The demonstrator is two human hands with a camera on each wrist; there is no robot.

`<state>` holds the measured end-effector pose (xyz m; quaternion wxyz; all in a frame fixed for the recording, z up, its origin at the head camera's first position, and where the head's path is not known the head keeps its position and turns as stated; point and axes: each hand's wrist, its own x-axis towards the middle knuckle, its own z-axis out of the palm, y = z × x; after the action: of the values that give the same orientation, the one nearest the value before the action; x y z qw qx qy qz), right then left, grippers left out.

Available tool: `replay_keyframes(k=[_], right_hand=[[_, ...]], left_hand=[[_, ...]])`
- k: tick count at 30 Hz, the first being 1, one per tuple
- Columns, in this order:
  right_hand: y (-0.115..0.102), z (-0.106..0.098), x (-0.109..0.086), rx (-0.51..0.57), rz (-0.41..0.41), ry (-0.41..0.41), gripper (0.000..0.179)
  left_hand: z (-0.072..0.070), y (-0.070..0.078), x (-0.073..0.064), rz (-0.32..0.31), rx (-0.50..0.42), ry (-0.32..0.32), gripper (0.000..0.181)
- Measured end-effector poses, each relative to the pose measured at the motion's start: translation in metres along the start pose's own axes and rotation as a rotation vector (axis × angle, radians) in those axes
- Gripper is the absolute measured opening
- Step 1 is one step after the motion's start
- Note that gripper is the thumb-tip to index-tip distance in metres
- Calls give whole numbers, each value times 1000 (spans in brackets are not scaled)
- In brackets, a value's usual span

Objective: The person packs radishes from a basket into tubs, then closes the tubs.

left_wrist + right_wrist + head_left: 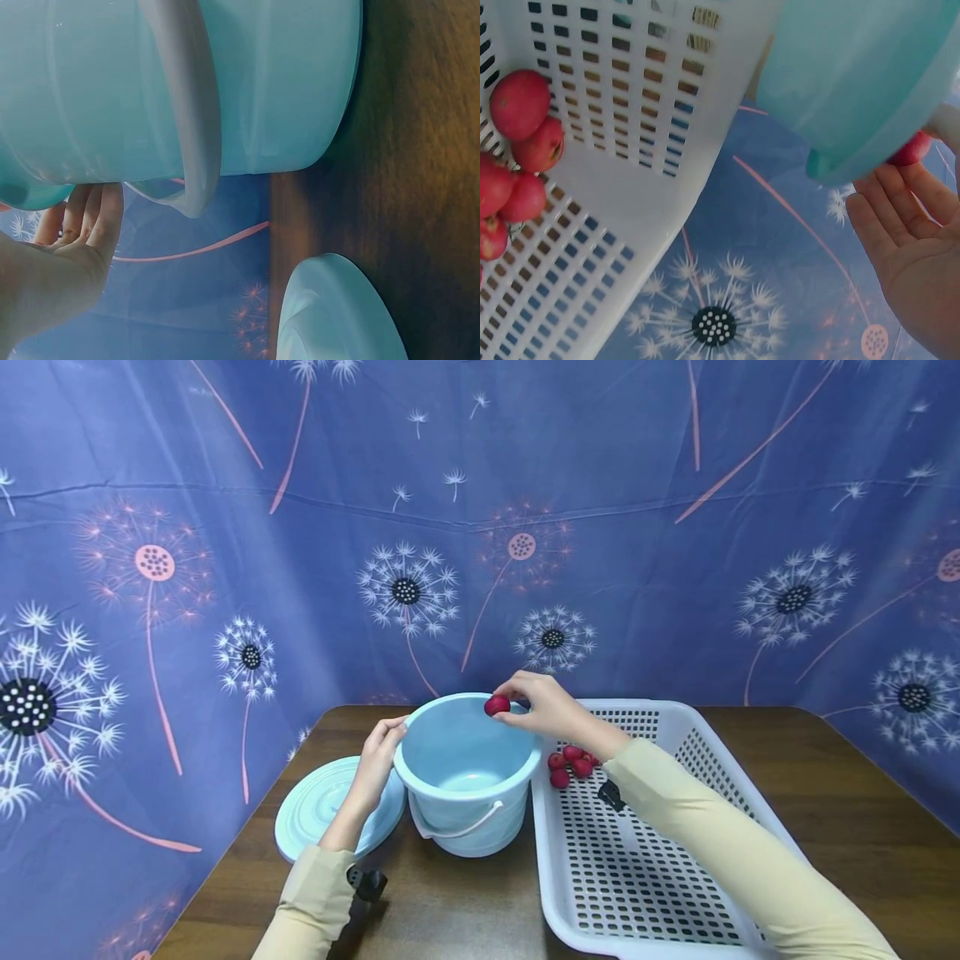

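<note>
A light blue bucket with a white handle stands upright on the table. My left hand grips its rim on the left side; in the left wrist view the fingers lie against the outer wall just under the lip. Over the bucket's right rim, my right hand pinches a small red apple between thumb and fingers. The right wrist view shows that apple partly hidden behind the rim. Several more red apples lie grouped in the white basket.
The basket, with slotted walls and floor, stands right of the bucket under my right forearm. A round light blue lid lies left of the bucket, partly beneath my left wrist. Behind the wooden table hangs a blue dandelion-print cloth.
</note>
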<state>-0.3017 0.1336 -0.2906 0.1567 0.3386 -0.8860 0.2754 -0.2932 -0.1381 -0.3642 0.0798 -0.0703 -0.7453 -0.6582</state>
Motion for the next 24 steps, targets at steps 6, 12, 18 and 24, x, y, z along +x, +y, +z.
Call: replay_keyframes(k=[6,12,18,24], right_hand=[[-3,11,6,39,-14,-29,29],[-8,22,13,55,-28,-58,30],[-10,30,20,76,-38,-85,29],[-11,37,24,39,-43,-108,29]], left_hand=[[-1,-1,1,-4,-6,-2,33],[-3,0,1,-10,7,-5,34],[-3,0,2,-11,-1,-5,34],[-1,1,2,-14,-2,-14,35]])
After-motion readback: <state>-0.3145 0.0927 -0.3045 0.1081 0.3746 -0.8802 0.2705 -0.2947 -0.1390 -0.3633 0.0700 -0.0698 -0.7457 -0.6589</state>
